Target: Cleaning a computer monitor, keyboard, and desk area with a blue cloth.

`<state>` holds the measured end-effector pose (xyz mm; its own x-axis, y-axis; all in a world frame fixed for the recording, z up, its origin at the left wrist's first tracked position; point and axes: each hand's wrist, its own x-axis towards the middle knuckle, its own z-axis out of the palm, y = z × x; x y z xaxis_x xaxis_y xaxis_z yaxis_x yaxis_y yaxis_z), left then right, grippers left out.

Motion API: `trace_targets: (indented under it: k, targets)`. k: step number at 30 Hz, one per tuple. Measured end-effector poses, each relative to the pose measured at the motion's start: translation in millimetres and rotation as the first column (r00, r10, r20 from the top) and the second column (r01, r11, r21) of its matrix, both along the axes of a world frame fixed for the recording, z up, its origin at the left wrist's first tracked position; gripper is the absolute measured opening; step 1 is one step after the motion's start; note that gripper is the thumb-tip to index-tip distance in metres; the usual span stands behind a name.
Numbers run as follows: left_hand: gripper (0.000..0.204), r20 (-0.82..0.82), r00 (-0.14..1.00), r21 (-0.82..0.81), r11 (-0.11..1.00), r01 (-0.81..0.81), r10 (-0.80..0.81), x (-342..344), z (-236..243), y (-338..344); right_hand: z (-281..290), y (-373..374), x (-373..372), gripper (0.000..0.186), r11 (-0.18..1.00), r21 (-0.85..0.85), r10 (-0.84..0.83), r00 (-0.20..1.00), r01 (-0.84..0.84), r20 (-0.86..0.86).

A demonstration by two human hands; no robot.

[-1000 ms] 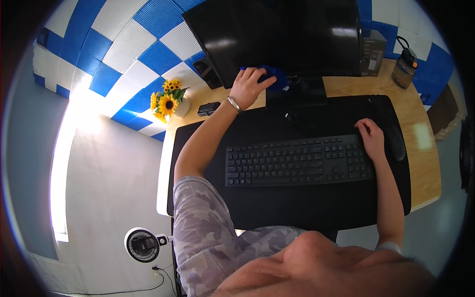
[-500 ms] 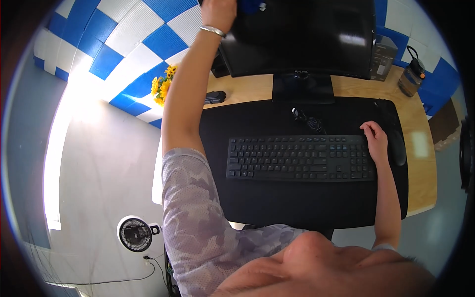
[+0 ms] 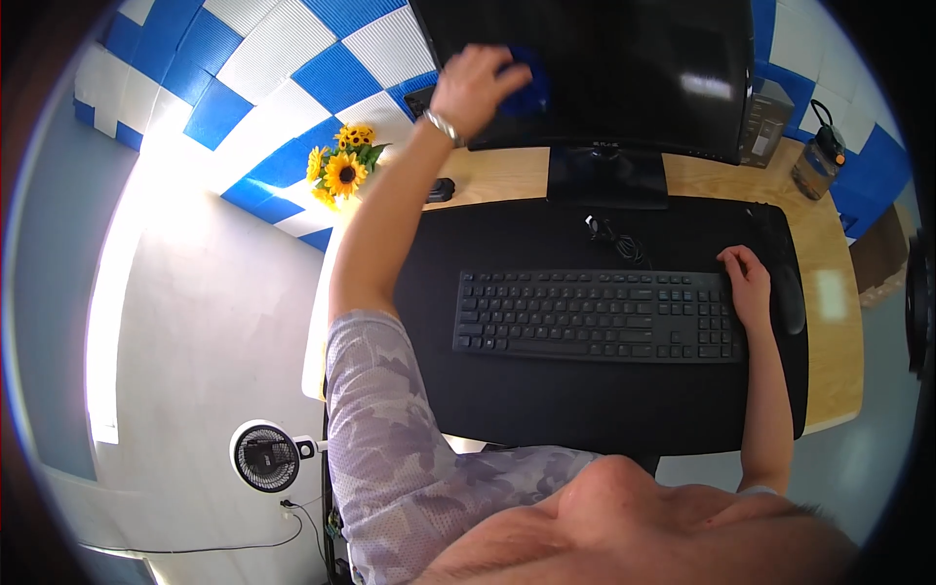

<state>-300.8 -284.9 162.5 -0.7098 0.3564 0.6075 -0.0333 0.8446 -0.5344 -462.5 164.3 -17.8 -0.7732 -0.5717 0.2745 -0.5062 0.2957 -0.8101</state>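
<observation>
My left hand (image 3: 475, 92) is up at the lower left of a dark monitor (image 3: 624, 78). It presses a blue cloth (image 3: 529, 86) to the screen, thumb and fingers around it; the hand hides part of the cloth. A light bracelet circles that wrist. My right hand (image 3: 749, 277) rests on the black desk mat (image 3: 585, 400), just off the right end of a black keyboard (image 3: 597, 315). Its fingers are curled together, with nothing visible in them. Close to its right lies a black mouse (image 3: 788, 298).
A coiled black cable (image 3: 620, 242) lies behind the keyboard. Sunflowers (image 3: 343, 172) and a small black object (image 3: 441, 190) are at the back left. A box (image 3: 766, 125) and a bottle (image 3: 817, 166) stand at the back right. A white fan (image 3: 267, 456) is left of the desk.
My left hand has come down and to the right across the screen with the blue cloth. The right hand stays beside the keyboard. The view has shifted slightly.
</observation>
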Motion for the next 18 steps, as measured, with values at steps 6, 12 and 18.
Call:
trace_targets:
  k: [6,12,18]
  targets:
    - [0.028,-0.351,0.923,0.180,0.979,-0.099,0.158,-26,95,-32,-3,-1,-3,0.015,1.000,0.029,0.011,1.000,-0.010,-0.019]
    - [0.045,-0.234,0.965,0.216,0.974,-0.067,0.118,4,0,-15,1,-1,-2,0.016,0.998,0.060,0.005,1.000,-0.005,0.006]
    - [0.033,0.035,0.989,0.243,0.959,-0.145,0.140,52,-98,20,-1,1,-4,0.017,1.000,0.017,0.010,0.998,-0.009,-0.069]
